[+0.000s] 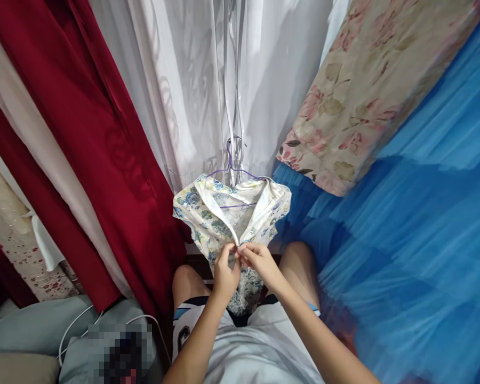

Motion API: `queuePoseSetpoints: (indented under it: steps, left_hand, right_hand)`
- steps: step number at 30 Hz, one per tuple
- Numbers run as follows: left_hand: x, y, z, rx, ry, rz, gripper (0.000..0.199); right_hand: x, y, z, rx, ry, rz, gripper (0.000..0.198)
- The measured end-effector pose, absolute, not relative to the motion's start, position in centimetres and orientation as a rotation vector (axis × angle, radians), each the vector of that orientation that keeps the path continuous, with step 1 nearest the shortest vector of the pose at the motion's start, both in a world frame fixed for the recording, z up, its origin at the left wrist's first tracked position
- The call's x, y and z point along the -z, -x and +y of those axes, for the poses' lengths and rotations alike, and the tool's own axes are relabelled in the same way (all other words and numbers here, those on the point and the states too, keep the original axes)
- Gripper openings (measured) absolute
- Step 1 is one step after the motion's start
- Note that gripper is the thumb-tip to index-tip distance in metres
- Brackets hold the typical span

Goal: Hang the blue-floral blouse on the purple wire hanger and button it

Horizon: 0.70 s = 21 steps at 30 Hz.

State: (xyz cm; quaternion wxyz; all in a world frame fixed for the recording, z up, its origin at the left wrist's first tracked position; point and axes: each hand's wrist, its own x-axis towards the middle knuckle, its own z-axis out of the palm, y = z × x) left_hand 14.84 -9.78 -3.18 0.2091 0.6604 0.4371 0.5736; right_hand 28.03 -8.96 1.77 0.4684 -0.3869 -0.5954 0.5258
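A white garment with blue and yellow flowers [208, 213] hangs on a thin purple hanger [230, 160] in front of me, its lower part bunched between my knees. Whether it is a blouse or a dress I cannot tell. Its neck opening forms a deep V with a pale inner edge. At the point of that V, my left hand [226, 269] pinches the left edge of the fabric. My right hand [259, 261] is closed beside it, thumb and fingers pinching the same spot. The fingertips of both hands meet there and hide any small fastener between them.
White gowns with long ribbons [240, 90] hang behind the hanger. Dark red cloth [100, 144] hangs to the left; a pink floral dress [328, 128] and blue tulle [408, 234] crowd the right. Grey cushions [32, 325] and a white cable [70, 333] lie at lower left, near a pixelated patch.
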Motion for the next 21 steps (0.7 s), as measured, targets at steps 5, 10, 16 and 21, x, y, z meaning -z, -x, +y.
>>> queuePoseSetpoints:
  steps: [5,10,16,21]
  left_hand:
    - [3.7,-15.0,-9.1,-1.505,-1.795,1.197,0.015]
    - [4.6,-13.6,-9.9,-1.390,-1.863,1.245,0.018]
    - [4.2,-13.3,-9.7,-1.347,-1.883,1.170,0.021]
    - [-3.5,-11.6,-6.2,-1.685,-1.969,1.147,0.035]
  right_hand:
    - [-5.2,-27.9,-7.3,-1.371,0.927,-1.322,0.024]
    - [-12.3,-27.1,-2.4,-1.273,0.807,-1.243,0.021]
    - [-16.1,-25.8,0.1,-1.111,0.797,-1.276,0.018]
    - [-14.3,-26.4,-2.1,-0.932,0.799,-1.421,0.025]
